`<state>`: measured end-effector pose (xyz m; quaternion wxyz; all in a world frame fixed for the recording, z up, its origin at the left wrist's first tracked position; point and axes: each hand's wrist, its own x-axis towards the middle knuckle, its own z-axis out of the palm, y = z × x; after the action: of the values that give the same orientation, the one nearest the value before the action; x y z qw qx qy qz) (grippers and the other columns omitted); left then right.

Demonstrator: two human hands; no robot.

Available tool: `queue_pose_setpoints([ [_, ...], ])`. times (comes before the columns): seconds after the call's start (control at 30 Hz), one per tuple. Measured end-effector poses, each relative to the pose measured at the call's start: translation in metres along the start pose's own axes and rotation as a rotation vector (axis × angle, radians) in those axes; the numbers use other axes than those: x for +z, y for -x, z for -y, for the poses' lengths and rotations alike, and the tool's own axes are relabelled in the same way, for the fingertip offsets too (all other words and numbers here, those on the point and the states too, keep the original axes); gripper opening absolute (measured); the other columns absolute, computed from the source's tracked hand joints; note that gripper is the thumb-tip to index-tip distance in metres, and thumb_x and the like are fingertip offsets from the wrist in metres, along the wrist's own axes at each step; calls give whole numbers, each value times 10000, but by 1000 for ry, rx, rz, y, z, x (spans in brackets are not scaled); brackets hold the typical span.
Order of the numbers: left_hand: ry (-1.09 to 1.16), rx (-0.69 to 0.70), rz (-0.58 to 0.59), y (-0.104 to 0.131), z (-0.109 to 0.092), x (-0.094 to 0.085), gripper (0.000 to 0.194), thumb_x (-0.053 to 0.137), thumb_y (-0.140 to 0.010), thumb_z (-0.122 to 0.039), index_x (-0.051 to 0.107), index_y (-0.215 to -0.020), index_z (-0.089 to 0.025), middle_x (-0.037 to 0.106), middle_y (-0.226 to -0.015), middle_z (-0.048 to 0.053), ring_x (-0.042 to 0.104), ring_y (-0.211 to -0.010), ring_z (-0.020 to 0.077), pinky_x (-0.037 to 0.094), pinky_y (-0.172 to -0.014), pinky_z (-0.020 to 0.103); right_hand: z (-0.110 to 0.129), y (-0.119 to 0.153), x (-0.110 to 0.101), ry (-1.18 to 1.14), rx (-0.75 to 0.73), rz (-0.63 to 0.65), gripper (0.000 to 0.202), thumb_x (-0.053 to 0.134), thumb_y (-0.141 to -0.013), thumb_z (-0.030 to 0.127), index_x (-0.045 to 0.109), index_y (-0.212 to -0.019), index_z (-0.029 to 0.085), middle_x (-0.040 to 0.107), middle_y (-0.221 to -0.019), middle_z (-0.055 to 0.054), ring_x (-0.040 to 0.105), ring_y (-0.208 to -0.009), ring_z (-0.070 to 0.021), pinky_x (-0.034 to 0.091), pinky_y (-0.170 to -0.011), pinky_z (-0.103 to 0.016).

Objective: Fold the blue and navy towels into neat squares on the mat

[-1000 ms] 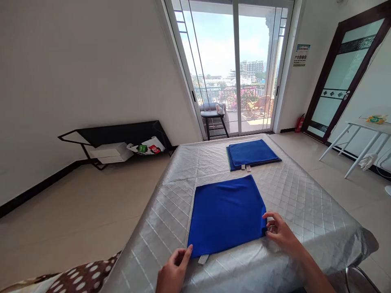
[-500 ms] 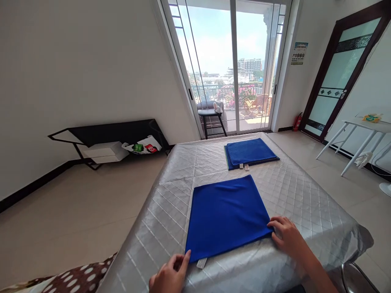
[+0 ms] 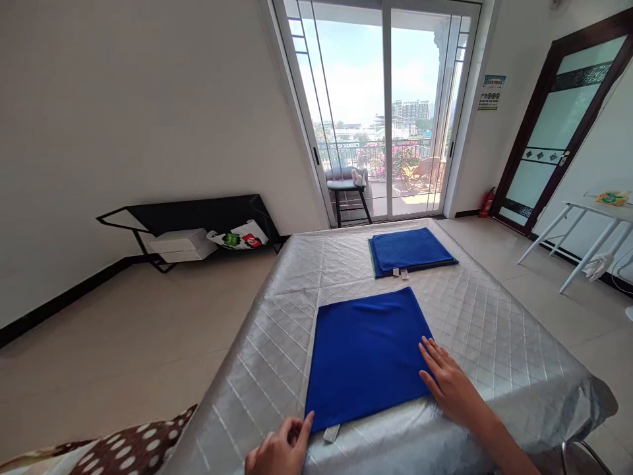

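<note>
A bright blue cloth (image 3: 368, 356) lies spread out near the front of the covered table, its white tag showing at the near edge. At its near left corner my left hand (image 3: 281, 445) is closed, thumb and finger pinching the cloth. My right hand (image 3: 448, 382) rests flat on the right edge of the cloth, fingers stretched out. Farther back sits a stack of folded blue cloths (image 3: 413, 249), with small white tags at its front edge.
A silver quilted cover (image 3: 494, 349) drapes over the table. On the left stands a black rack (image 3: 198, 214) holding a white box (image 3: 180, 244) and a printed bag (image 3: 242, 235). Brown polka-dot fabric (image 3: 133, 445) is at lower left. A white table (image 3: 598, 212) stands at right.
My right hand has let go of the near right corner and now lies flat on the cloth's right edge. My left hand keeps its pinch. The view has shifted slightly.
</note>
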<state>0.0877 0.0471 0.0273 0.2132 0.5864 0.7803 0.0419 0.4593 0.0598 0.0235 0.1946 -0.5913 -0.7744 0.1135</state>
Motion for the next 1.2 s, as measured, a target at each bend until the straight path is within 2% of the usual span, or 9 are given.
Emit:
queue_pose_setpoints([
  [0.17, 9, 30, -7, 3, 1, 3, 426, 382, -829, -588, 683, -815, -288, 770, -920, 80, 672, -1030, 332, 435, -945, 487, -12, 3, 26, 75, 50, 205, 625, 252, -1047, 521, 209, -1589, 214, 220, -1640, -66, 235, -1510, -236, 246, -1231, -457],
  [0.27, -22, 59, 13, 1, 4, -1, 431, 381, -851, -592, 670, -780, -281, 762, -870, 71, 684, -985, 320, 438, -930, 478, -21, -4, 19, 78, 67, 265, 629, 229, -1042, 540, 203, -1590, 231, 213, -1643, -48, 216, -1516, -220, 219, -1235, -440],
  [0.33, -45, 90, 7, -9, 4, -9, 452, 373, -876, -602, 668, -777, -274, 758, -845, 64, 690, -955, 312, 436, -926, 479, -24, -21, 8, 85, 60, 273, 625, 223, -1041, 535, 209, -1591, 239, 224, -1644, -39, 209, -1519, -214, 215, -1233, -431],
  [0.47, -29, 244, -128, -58, -16, -36, 414, 387, -937, -525, 698, -889, -256, 764, -912, 60, 696, -943, 261, 468, -876, 396, -12, -89, -13, 142, 28, 154, 602, 206, -1050, 453, 214, -1598, 203, 240, -1645, -68, 210, -1521, -217, 208, -1229, -438],
  [0.6, -43, 393, -302, -125, -67, -49, 317, 432, -971, -363, 709, -1017, -216, 761, -1041, 81, 689, -1010, 226, 487, -910, 325, 6, -161, -7, 210, 83, 115, 596, 227, -1042, 374, 284, -1576, 117, 280, -1629, -104, 203, -1523, -219, 214, -1225, -432],
  [0.7, -98, 439, -390, -161, -97, -37, 330, 474, -969, -338, 681, -1184, -196, 704, -1253, 113, 635, -1179, 258, 473, -1012, 370, 9, -187, 10, 241, 169, 164, 602, 244, -1032, 354, 308, -1560, 70, 279, -1626, -123, 201, -1523, -225, 183, -1232, -427],
  [0.77, -129, 444, -397, -177, -101, -23, 389, 456, -982, -344, 638, -1284, -178, 636, -1376, 131, 576, -1278, 273, 445, -1075, 408, 5, -190, 22, 253, 191, 157, 609, 244, -1033, 364, 296, -1564, 71, 300, -1620, -126, 203, -1523, -215, 154, -1238, -419],
  [0.97, -250, 525, -395, -200, -73, 9, 505, 365, -1009, -333, 482, -1471, -167, 465, -1542, 136, 426, -1429, 286, 363, -1163, 499, -7, -187, 34, 275, 185, 126, 619, 228, -1038, 395, 265, -1578, 93, 310, -1619, -125, 199, -1524, -190, 117, -1241, -395],
  [1.2, -268, 547, -383, -201, -68, 8, 515, 299, -1010, -274, 473, -1473, -131, 451, -1545, 139, 405, -1442, 278, 342, -1173, 525, -25, -189, 26, 286, 282, 150, 612, 176, -1044, 382, 232, -1591, 112, 265, -1640, -104, 172, -1531, -188, 126, -1233, -412],
])
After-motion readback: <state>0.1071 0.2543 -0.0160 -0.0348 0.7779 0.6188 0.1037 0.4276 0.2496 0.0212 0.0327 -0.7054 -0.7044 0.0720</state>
